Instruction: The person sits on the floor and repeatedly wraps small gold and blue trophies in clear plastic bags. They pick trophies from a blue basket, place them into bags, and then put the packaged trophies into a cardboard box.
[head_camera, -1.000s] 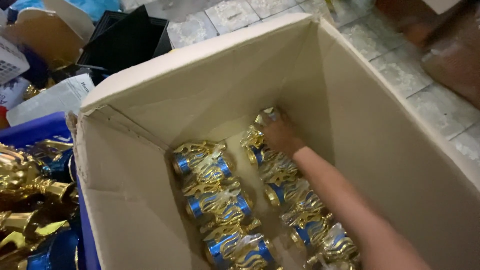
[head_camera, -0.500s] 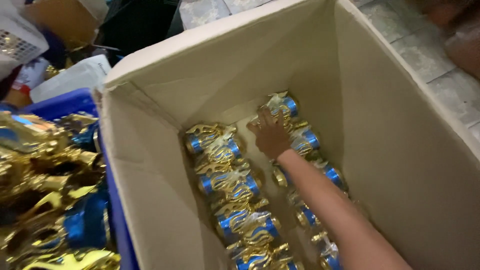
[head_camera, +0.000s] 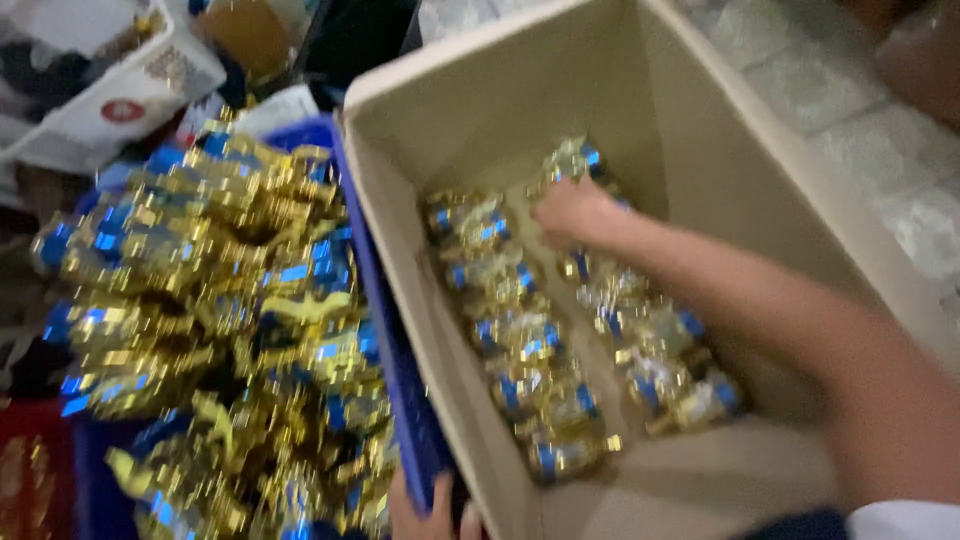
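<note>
Right hand (head_camera: 575, 212) is laid on gold-and-blue pieces (head_camera: 520, 335) inside the cardboard box (head_camera: 700, 150); finger state cannot be told through blur. Left hand (head_camera: 430, 512) fingers are clamped on blue crate (head_camera: 385, 330). Packed rows could be knocked askew by a careless push.

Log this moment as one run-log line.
right hand: on gold-and-blue pieces in cardboard box | left hand: gripping blue crate rim

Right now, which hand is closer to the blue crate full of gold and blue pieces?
The left hand. Its fingers rest at the bottom edge of the blue crate, touching its wall. The right hand is apart from it, reaching down inside the cardboard box among the gold and blue pieces there.
</note>
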